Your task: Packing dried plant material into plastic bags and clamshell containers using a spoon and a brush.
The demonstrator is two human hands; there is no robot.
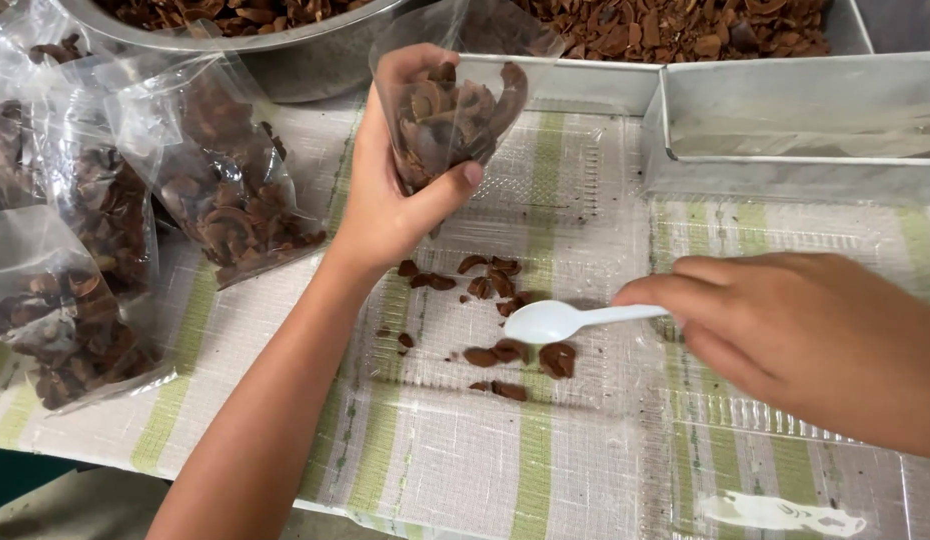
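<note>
Here, from the head view, I see my left hand [390, 205] pinching a clear bag [455, 110] of brown pieces above the counter [585, 470]. My right hand [785, 335] grips a white spoon [575, 320] over loose pieces [500, 355]; filled bags [225, 190] lie far left.

This looks like a small food-packing bench in a home or cottage workshop rather than a factory. A table under a striped green and white cloth [465, 470] with a clear plastic cover carries a big metal bowl [285, 50] and a metal tray [685, 40], both heaped with brown dried pieces. Filled clear bags [135, 220] are piled at one side, and an empty rectangular metal tin [785, 170] stands nearby.
</note>
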